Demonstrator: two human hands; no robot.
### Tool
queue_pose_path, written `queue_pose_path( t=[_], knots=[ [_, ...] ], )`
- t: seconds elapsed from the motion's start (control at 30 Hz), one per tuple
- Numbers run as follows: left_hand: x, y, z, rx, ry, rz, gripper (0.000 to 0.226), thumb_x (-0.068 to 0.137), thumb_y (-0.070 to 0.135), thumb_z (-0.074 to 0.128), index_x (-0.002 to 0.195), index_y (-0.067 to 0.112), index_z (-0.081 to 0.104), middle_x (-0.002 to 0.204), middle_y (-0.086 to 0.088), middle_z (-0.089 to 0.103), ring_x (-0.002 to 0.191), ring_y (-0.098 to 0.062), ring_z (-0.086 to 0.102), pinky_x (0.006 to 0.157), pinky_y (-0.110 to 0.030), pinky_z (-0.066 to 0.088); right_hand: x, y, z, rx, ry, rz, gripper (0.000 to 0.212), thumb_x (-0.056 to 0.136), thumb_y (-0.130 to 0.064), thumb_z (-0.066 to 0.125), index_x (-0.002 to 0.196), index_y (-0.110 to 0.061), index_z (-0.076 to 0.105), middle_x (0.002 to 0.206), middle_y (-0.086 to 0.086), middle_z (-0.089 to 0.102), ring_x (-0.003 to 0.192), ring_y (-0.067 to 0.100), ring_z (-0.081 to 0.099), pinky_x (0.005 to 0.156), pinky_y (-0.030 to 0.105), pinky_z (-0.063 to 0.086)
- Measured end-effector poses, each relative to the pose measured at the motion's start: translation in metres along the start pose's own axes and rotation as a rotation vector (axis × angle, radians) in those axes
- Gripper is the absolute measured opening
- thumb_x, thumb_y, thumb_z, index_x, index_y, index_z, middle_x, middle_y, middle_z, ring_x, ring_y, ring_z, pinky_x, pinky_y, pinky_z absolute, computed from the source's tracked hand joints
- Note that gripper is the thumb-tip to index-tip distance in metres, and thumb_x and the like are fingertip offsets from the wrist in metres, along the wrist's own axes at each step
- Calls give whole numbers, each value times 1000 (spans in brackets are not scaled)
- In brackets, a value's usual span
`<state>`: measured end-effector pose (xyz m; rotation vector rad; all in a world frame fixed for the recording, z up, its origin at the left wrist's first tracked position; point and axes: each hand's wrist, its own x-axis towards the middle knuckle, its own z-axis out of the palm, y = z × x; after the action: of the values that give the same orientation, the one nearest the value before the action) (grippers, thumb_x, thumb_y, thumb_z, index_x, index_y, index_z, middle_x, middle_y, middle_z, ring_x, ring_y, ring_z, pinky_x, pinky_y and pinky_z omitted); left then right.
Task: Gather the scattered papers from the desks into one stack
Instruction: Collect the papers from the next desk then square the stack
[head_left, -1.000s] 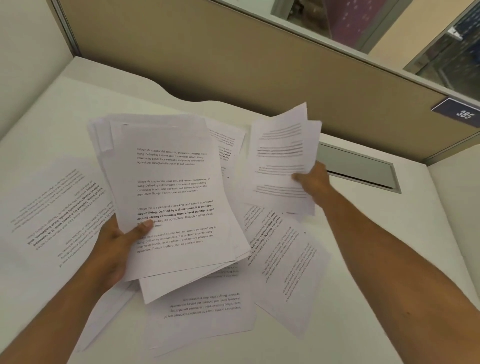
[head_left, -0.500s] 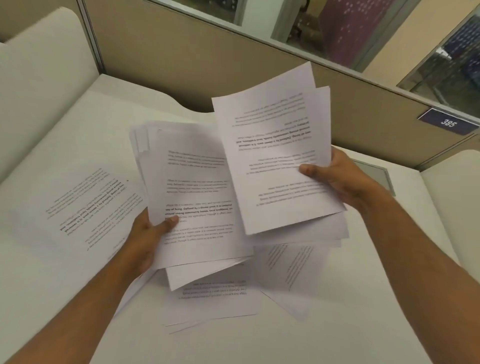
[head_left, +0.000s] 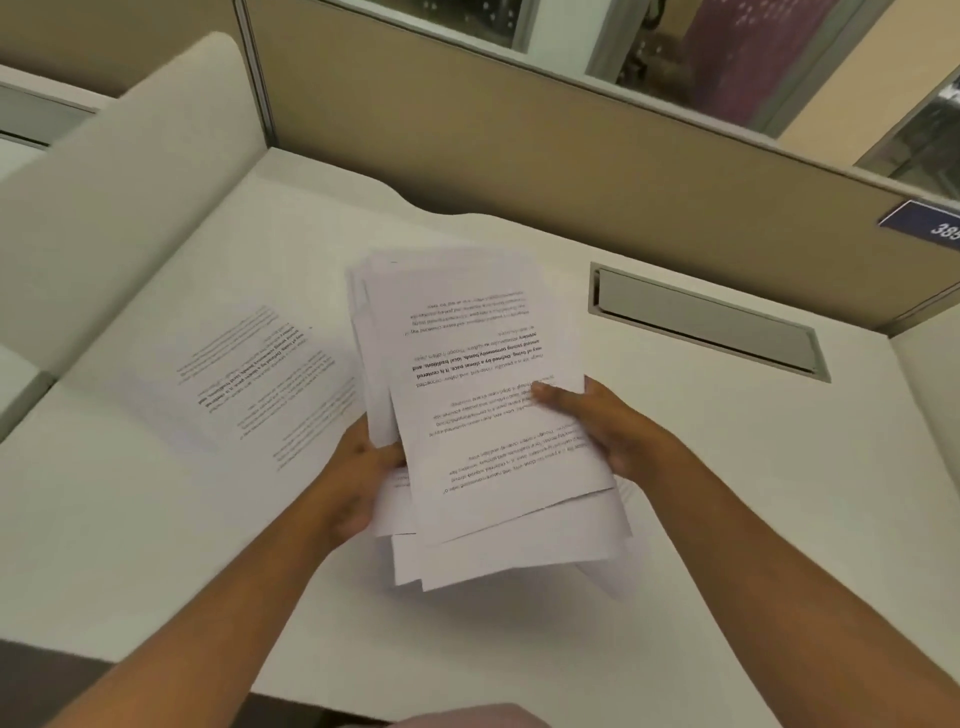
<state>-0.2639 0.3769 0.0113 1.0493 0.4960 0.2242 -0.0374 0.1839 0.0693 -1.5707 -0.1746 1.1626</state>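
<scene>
Both hands pinch a ragged stack of printed papers (head_left: 483, 395) above the middle of the white desk (head_left: 701, 519): the left hand (head_left: 358, 483) grips its nine o'clock edge, the right hand (head_left: 597, 421) its three o'clock edge, thumb on top. The sheets sit fanned and unsquared, so lower ones could slide out at six o'clock. Loose sheets (head_left: 249, 374) lie at nine o'clock, uncollected. The top page, upside down, shows bold words too blurred to read with confidence. A blue number plate (head_left: 930, 223) at two o'clock reads "385".
</scene>
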Motion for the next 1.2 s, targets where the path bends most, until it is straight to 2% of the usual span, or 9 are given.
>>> queue_pose_path(
  t=[0.1, 0.23, 0.33, 0.43, 0.57, 0.63, 0.7, 0.83, 1.2],
  knots=[
    [-7, -6, 10, 15, 13, -13, 50, 85, 41, 90, 133, 45, 76, 136, 2, 80, 122, -22, 78, 87, -36, 68, -2, 10, -3, 61, 14, -70, 37, 97, -19, 79, 132, -10, 69, 123, 13, 81, 114, 34, 78, 82, 39, 67],
    [-15, -10, 28, 21, 164, -69, 22, 106, 46, 63, 114, 56, 81, 126, 13, 83, 117, -15, 79, 93, -38, 65, -3, 25, -5, -80, 210, -259, 38, 94, -22, 83, 128, -16, 70, 116, 0, 83, 107, 19, 81, 83, 30, 67],
    [-25, -12, 35, -28, 141, -83, 30, 87, 67, 72, 113, 57, 81, 120, 18, 84, 107, -12, 82, 78, -36, 69, -5, 36, -7, -225, 235, -378, 32, 94, -24, 83, 123, -25, 70, 108, -14, 81, 94, 1, 79, 78, 20, 64],
    [-36, -24, 34, 104, 182, -41, 56, 78, 30, 90, 131, 34, 73, 129, 7, 83, 114, -17, 80, 88, -35, 69, -5, 44, -3, -338, 220, -427, 45, 95, -31, 82, 135, -17, 68, 123, -4, 78, 106, 8, 76, 88, 27, 64],
    [-53, -40, 30, 128, 294, -28, 57, 90, 4, 80, 142, 24, 67, 131, -1, 82, 115, -26, 80, 91, -44, 67, 2, 56, -22, -641, 271, -351, 30, 101, -50, 69, 102, -20, 69, 96, -9, 71, 86, 8, 66, 80, 34, 52],
    [-65, -46, 27, 106, 353, -33, 52, 97, 1, 74, 143, 22, 66, 130, -3, 82, 113, -28, 80, 86, -45, 69, 8, 63, -48, -964, 403, -218, 37, 99, -49, 70, 115, -17, 68, 118, 3, 67, 110, 21, 63, 93, 41, 51],
    [-78, -53, 24, 89, 392, -18, 47, 96, 4, 74, 136, 27, 69, 125, 0, 84, 107, -25, 82, 77, -41, 71, 11, 68, -72, -1182, 474, -3, 71, 91, -52, 77, 143, -9, 54, 146, 15, 50, 137, 37, 48, 108, 51, 47],
    [-103, -68, 20, 59, 466, -3, 54, 84, 15, 81, 134, 30, 69, 124, 2, 84, 107, -22, 82, 76, -41, 71, 21, 70, -92, -1178, 503, 108, 109, 70, -62, 91, 148, -3, 43, 149, 18, 44, 142, 40, 43, 109, 53, 46],
    [-142, -107, 21, -45, 610, -2, 52, 77, 15, 85, 126, 28, 73, 121, 0, 85, 104, -25, 83, 74, -43, 71, 33, 42, -102, -1234, 360, 200, 111, 56, -64, 98, 141, -9, 54, 142, 13, 61, 139, 37, 51, 110, 42, 46]
  ],
)
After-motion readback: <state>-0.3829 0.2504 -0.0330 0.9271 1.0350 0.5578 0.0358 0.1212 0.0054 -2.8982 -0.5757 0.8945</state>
